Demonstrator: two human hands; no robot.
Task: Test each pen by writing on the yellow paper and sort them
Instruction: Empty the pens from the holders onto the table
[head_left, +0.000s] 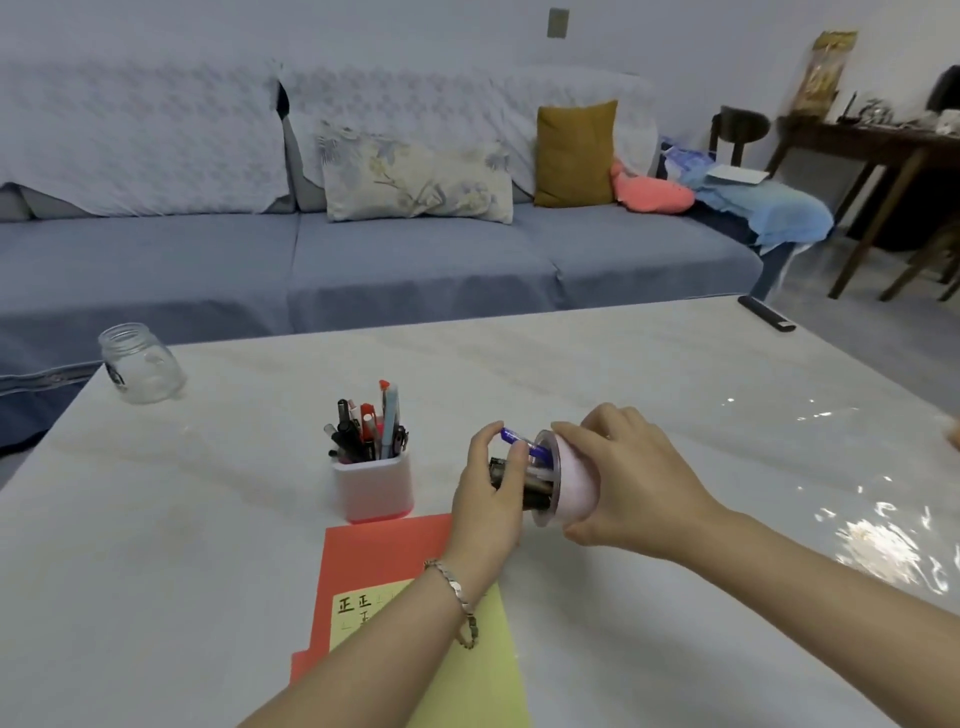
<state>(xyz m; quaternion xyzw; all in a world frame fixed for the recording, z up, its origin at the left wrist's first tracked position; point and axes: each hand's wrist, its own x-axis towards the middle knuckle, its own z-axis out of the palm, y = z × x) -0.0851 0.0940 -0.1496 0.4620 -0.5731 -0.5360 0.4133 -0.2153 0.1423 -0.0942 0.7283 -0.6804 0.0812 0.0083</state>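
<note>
A blue sofa (363, 260) sits far behind the pen pot (374, 488). The pot stands on the pale worktop (208, 519), full of upright pens (363, 431). A red paper (379, 551) lies just in front of the pot, with the yellow paper (488, 675) on top of it. Right of the pot, the right hand (634, 478) wraps its grip round a pink cup (574, 488) tipped on its side. The left hand (488, 493) curls its grip round a bunch of pens (535, 493) poking out of the cup. A glass jar (140, 366) stands far left of the pot. A blue pen (537, 449) tops the bunch.
</note>
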